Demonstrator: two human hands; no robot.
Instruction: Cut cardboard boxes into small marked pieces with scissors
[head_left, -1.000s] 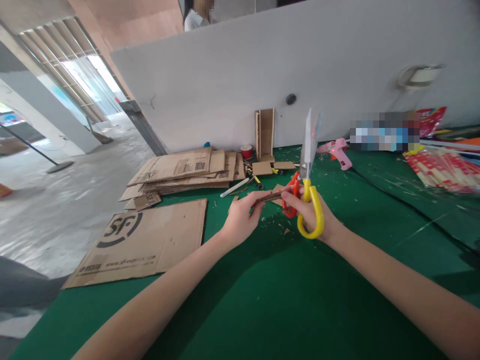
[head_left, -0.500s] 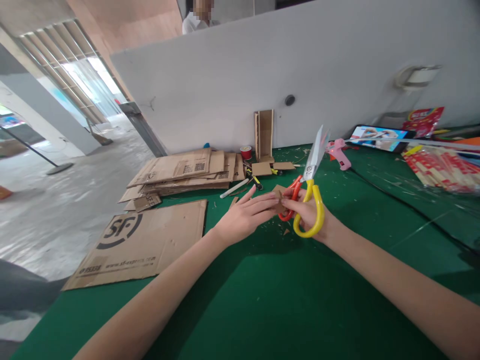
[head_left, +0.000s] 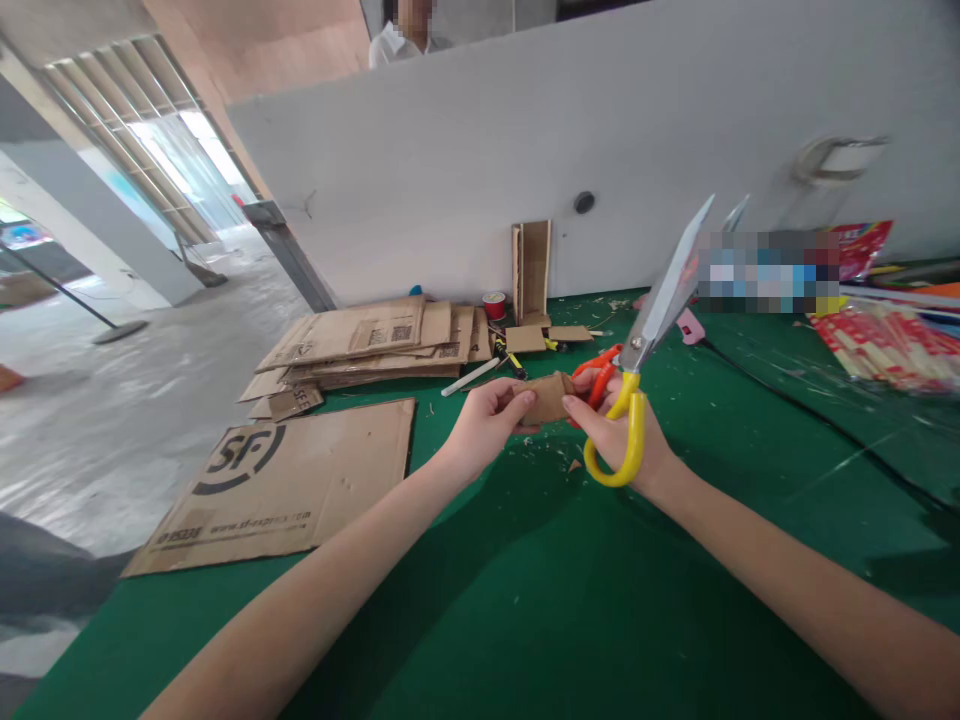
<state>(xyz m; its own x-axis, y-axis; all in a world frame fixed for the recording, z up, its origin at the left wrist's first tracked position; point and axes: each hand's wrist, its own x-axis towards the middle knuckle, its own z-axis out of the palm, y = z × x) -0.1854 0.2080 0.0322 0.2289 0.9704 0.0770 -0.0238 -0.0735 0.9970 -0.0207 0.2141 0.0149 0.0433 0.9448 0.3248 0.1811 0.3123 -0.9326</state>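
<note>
A small brown cardboard piece is held between both hands above the green table. My left hand pinches its left end, thumb on top. My right hand grips its right end with thumb and fingers. Scissors with one yellow and one red-orange handle also hang in my right hand, their blades pointing up and to the right, slightly apart. Small cardboard scraps lie on the table just below the hands.
A stack of cardboard and a flat SF-printed sheet lie left. An upright cardboard channel leans on the wall. Behind are a red spool and white stick; right, a pink glue gun and red-white packets.
My left hand has gone from outstretched fingers to a pinch on the cardboard piece, which now shows more fully. The scissors have tilted further right.
</note>
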